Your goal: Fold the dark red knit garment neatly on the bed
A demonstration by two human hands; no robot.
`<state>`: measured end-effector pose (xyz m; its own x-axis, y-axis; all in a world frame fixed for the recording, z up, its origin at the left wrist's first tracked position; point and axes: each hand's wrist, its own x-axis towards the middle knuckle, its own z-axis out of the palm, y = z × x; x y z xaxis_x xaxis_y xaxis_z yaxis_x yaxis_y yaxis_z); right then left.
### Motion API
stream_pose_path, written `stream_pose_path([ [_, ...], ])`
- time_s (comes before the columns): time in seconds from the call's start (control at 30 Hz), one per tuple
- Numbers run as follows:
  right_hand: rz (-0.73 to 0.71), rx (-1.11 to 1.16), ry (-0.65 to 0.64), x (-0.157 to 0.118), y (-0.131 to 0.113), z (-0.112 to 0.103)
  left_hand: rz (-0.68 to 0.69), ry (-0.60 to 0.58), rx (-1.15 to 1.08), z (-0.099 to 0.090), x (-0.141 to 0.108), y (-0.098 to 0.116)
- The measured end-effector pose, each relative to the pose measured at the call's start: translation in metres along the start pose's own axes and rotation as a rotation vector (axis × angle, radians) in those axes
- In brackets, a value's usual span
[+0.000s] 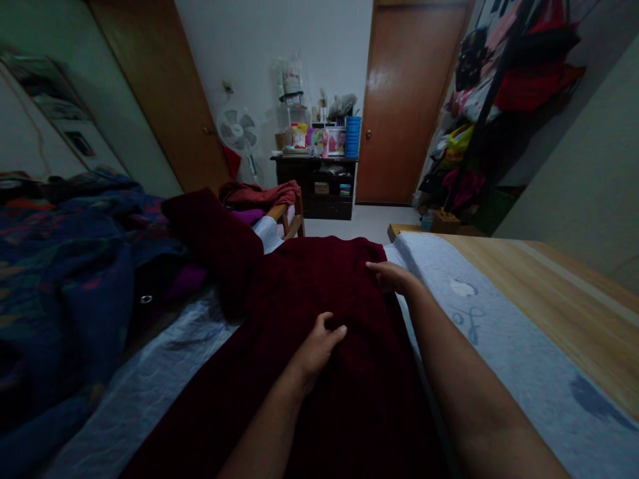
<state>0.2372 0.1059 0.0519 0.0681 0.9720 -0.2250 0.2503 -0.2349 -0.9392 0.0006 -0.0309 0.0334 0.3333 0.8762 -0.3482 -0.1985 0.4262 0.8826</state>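
A dark red cloth (319, 279) lies spread over the bed in front of me, with one part folded out to the left. My left hand (319, 344) is over the middle of the cloth, thumb and index finger apart and the other fingers hidden beneath; nothing shows in it. Near the cloth's far right edge is my right hand (392, 276), its thumb on top and its other fingers curled under or behind, mostly hidden. Whether it grips the edge is unclear.
Piled patterned bedding (84, 253) fills the left side. A light blue sheet (479, 299) and a wooden board (554, 273) lie at right. Beyond the bed stand a fan (239, 130), a dark cabinet (314, 193) and a wooden door (394, 100). Bags (529, 80) hang at right.
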Motion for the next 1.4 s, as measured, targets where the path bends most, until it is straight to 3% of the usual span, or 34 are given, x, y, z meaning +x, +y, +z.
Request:
stream_pose_path([
  [0.1, 0.115, 0.037, -0.035, -0.021, 0.000, 0.006, -0.012, -0.120, -0.061, 0.004, -0.004, 0.001],
  [0.17, 0.085, 0.094, 0.004, -0.033, 0.000, 0.010, -0.024, -0.157, -0.026, 0.003, -0.007, 0.002],
  [0.4, 0.048, 0.288, -0.019, -0.086, 0.009, 0.021, 0.131, -0.032, 0.299, -0.008, -0.004, 0.007],
  [0.5, 0.038, 0.361, -0.105, -0.111, 0.012, 0.030, 0.162, 0.031, 0.298, -0.003, 0.010, 0.014],
  [0.6, 0.003, 0.441, -0.081, -0.129, 0.012, 0.040, 0.197, 0.132, 0.423, 0.004, 0.034, 0.025],
  [0.73, -0.028, 0.706, -0.095, -0.138, 0.006, 0.049, 0.189, 0.056, 0.565, 0.013, 0.068, 0.044],
  [0.9, 0.085, 0.979, -0.109, -0.137, 0.004, 0.047, 0.134, 0.000, 0.719, 0.026, 0.102, 0.060],
  [1.17, 0.210, 0.996, 0.009, -0.140, 0.014, 0.050, 0.204, 0.021, 1.067, 0.046, 0.135, 0.053],
  [1.4, 0.168, 0.958, 0.005, -0.178, 0.025, 0.054, 0.272, 0.164, 1.287, 0.047, 0.138, 0.046],
])
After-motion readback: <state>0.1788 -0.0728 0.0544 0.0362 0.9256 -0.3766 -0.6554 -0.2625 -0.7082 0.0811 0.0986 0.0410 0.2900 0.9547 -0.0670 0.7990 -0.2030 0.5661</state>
